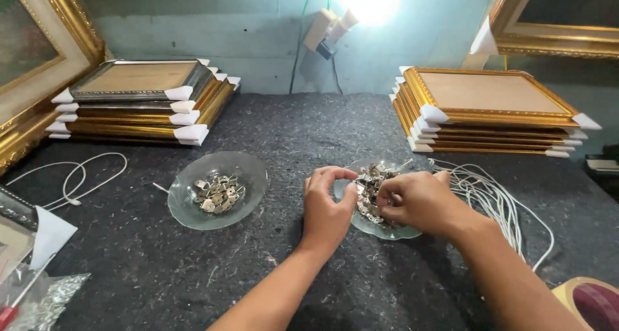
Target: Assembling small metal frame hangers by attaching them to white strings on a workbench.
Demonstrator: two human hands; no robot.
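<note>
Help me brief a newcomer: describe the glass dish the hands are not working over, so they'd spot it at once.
On the dark felt worktable, look in front of the left stack of gold frames. There sits a clear glass dish holding small metal hangers. Unlike the other dish, which both hands cover, it stands alone and untouched.

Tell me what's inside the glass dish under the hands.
The glass dish holds a heap of small metal hangers. The left hand and right hand cover much of it, hiding the rest.
</note>
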